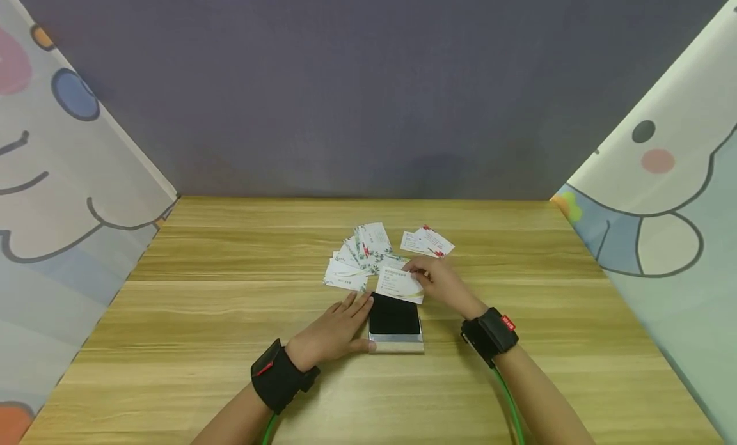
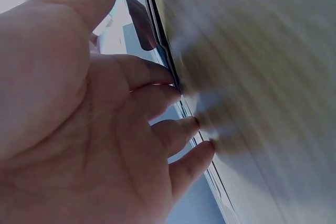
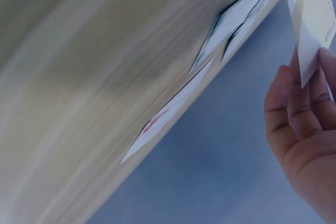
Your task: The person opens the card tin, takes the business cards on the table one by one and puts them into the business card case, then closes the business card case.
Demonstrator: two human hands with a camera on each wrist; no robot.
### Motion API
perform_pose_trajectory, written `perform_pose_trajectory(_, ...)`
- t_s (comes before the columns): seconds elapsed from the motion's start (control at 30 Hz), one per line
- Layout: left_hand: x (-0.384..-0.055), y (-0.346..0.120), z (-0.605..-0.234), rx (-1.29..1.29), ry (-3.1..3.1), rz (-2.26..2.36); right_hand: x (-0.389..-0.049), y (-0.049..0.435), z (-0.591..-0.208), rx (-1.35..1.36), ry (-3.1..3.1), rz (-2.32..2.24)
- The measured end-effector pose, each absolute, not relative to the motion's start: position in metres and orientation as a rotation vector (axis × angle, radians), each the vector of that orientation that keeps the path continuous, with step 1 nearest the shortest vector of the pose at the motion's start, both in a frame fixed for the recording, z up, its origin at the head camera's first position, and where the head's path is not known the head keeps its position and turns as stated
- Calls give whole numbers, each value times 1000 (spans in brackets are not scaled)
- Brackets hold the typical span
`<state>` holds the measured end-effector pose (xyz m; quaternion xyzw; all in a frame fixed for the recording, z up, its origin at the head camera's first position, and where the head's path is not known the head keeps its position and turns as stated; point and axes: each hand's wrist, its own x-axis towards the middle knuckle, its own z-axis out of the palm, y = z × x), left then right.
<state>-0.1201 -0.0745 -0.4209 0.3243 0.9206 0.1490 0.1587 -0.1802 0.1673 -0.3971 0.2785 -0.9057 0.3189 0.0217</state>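
My right hand [image 1: 442, 282] pinches a white business card [image 1: 400, 285] with a gold curve at its right corner. In the right wrist view the card [image 3: 315, 14] stands raised above the table, between thumb and fingers. Below it in the head view lies an opened card case [image 1: 395, 314] with a black inside and a silver lower edge. Fingers fairly straight, my left hand [image 1: 334, 330] rests on the table along the case's left side, index fingertip at the upper corner and thumb at the lower one.
Beyond the case, several white cards with green leaf prints [image 1: 352, 256] lie fanned out. A few cards with red flower prints [image 1: 427, 241] overlap one another at the right. A dark grey panel [image 1: 368, 112] rises behind the wooden table [image 1: 242, 253].
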Motion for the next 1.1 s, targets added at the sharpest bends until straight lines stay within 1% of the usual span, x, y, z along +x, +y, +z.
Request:
perform_pose_trajectory(0.17, -121, -75, -421, 914, 2637, 405, -171, 161, -396, 923, -2821, 1063)
perform_pose_trajectory(0.53, -120, -75, -418, 888, 2640, 443, -164, 156, -409, 936, -2916, 1065)
perform_pose_trajectory(0.9, -120, -75, -419, 866, 2633, 442, -161, 157, -417, 1131, -2975, 1023)
perform_pose_trajectory(1.1, -119, -75, -417, 853, 2626, 457, -156, 156, -416, 1155, -3011, 1025)
